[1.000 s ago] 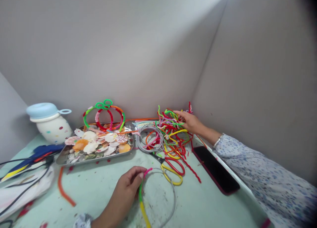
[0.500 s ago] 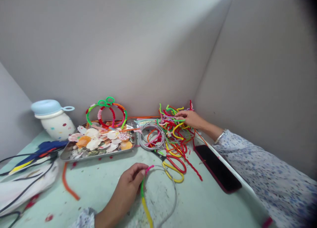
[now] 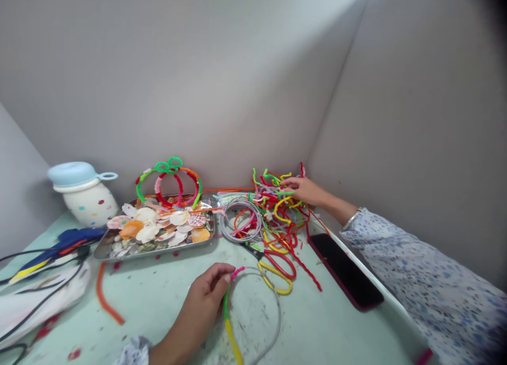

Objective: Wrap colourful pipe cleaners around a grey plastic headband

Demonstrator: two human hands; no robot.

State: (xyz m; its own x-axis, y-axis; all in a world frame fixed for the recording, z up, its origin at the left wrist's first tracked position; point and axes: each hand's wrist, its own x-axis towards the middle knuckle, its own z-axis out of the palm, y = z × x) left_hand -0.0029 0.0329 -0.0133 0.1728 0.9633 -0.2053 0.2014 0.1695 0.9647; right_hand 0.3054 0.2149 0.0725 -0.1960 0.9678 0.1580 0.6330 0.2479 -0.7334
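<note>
Near the front of the table, my left hand point(image 3: 209, 291) pinches a grey wire hoop point(image 3: 279, 312) where its wrapping ends. Green, yellow and pink pipe cleaner point(image 3: 229, 330) covers the hoop's left side; the right side is bare wire. My right hand point(image 3: 303, 189) is at the top of a tangled heap of coloured pipe cleaners point(image 3: 283, 209), fingers closed around strands there. Which strand is between the fingertips is hard to make out. Scissors point(image 3: 279, 264) with red and yellow handles lie between my hands, blades partly under a coil of grey wire point(image 3: 224, 225).
A metal tray point(image 3: 154, 255) of seashells point(image 3: 146, 230) stands at the back, with a wrapped ring ornament point(image 3: 170, 183) on it. A white jar point(image 3: 93, 201), dark cables point(image 3: 35, 288) and an orange strip point(image 3: 105, 296) are at left. A phone point(image 3: 344, 272) lies at right.
The whole view has shifted slightly, with things appearing a little further left. Both hands keep nearly the same places and grips.
</note>
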